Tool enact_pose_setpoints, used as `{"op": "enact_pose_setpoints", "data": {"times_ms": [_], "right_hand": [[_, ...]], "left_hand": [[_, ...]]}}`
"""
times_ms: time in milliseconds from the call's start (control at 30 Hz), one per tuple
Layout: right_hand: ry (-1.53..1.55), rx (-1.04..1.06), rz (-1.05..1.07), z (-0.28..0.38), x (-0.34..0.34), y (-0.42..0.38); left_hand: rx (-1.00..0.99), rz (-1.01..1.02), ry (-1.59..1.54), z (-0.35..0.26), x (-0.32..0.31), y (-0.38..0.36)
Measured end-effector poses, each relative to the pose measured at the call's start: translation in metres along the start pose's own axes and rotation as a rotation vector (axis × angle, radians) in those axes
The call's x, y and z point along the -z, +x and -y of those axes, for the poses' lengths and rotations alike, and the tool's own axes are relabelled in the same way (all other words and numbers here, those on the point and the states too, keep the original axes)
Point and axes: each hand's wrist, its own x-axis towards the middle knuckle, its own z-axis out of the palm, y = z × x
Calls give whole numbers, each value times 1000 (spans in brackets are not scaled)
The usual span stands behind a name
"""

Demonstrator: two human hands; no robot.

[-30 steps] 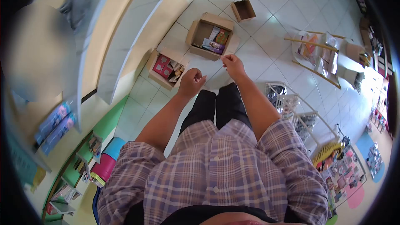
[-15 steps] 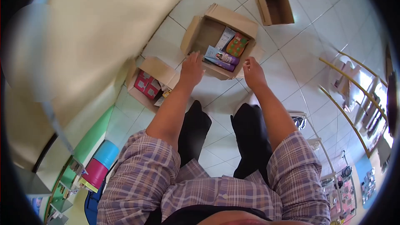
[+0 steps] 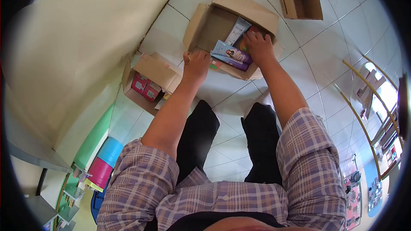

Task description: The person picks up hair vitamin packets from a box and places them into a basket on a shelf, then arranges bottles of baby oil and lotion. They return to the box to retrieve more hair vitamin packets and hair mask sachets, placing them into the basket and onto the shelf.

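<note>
A cardboard box [image 3: 209, 30] stands open on the floor in front of me. My left hand [image 3: 197, 65] has its fingers curled at the near left rim of this box. My right hand [image 3: 259, 49] reaches inside at the right, its fingers bent over an orange pack with green spots [image 3: 244, 45], which it mostly hides. Just left of those fingers lie a purple and light-blue tube pack [image 3: 233, 54] with a figure printed on it and a whitish tube [image 3: 236, 31]. A green and red patch [image 3: 215, 65] shows near the left hand.
A second open carton [image 3: 156, 67] with red boxes [image 3: 145, 88] inside stands by the wall at the left. A smaller open carton [image 3: 305, 0] lies at the upper right on the tiled floor [image 3: 319, 51]. Rails [image 3: 364, 79] of a rack rise at the right.
My right hand has moved from beside the box's right rim onto the orange pack inside. My left hand's fingers have curled at the near left rim. The view has shifted slightly.
</note>
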Motion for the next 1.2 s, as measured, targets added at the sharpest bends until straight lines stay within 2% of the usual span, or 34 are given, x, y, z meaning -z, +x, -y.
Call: {"op": "enact_pose_setpoints", "data": {"times_ms": [67, 100, 167, 233, 300, 367, 400, 433, 467, 500, 567, 600, 633, 700, 733, 767, 800, 833, 867, 933, 967, 1000, 1033, 1067, 1100, 1133, 1167, 1200], "right_hand": [[-116, -6, 254, 5, 13, 11], [-116, -7, 253, 4, 13, 10], [-142, 105, -22, 2, 13, 4], [-153, 108, -70, 0, 26, -2], [-169, 110, -113, 0, 48, -16], [-61, 25, -227, -2, 76, -36], [-65, 20, -230, -3, 85, -46], [108, -82, -62, -4, 92, -57], [279, -184, 101, -6, 100, -66], [274, -191, 94, -5, 114, -78], [810, -434, 259, 4, 143, -112], [1026, -538, 277, 8, 147, -125], [1243, -639, 295, 13, 142, -138], [1311, -654, 288, 24, 143, -160], [1284, -579, 422, 29, 159, -168], [1256, -503, 554, 33, 173, -174], [1195, -378, 690, 35, 182, -175], [1204, -387, 693, 35, 182, -183], [1298, -335, 635, 36, 182, -191], [1395, -286, 563, 38, 175, -203], [1686, -459, 485, 40, 168, -209], [1969, -638, 389, 41, 162, -215], [1975, -645, 386, 44, 171, -217], [2414, -809, 148, 50, 181, -219], [2827, -971, -157, 56, 192, -220], [3021, -825, -243, 60, 194, -221], [3020, -836, -249, 64, 193, -218], [2854, -885, -331, 70, 191, -214]], "left_hand": [[-23, -44, -35, 3, 4, -9], [-46, -89, -69, 4, 6, -14], [-58, -134, -108, 0, 8, -28], [-73, -174, -150, -9, 19, -45], [0, -142, -363, -23, 37, -65], [-17, -203, -401, -35, 40, -87], [63, -136, -503, -42, 41, -100], [142, -68, -604, -51, 50, -111], [203, -109, -738, -63, 60, -123], [193, -115, -739, -72, 69, -131], [313, -36, -907, -87, 83, -150], [422, 91, -1078, -92, 93, -154], [414, 89, -1082, -96, 102, -151], [637, 244, -1756, -104, 115, -147], [555, 224, -1879, -108, 127, -140], [563, 240, -1879, -110, 134, -131], [316, 111, -1687, -111, 137, -123], [192, 63, -1582, -111, 146, -115], [78, 3, -1475, -111, 154, -107], [119, 640, -1590, -110, 179, -87], [119, 649, -1583, -111, 179, -79], [203, 624, -1652, -112, 176, -72], [290, 597, -1721, -117, 178, -64], [361, 471, -1784, -125, 179, -58], [364, 481, -1782, -131, 178, -51], [367, 410, -1836, -137, 174, -43], [368, 336, -1888, -143, 171, -37], [286, 303, -1801, -152, 170, -32]]}}
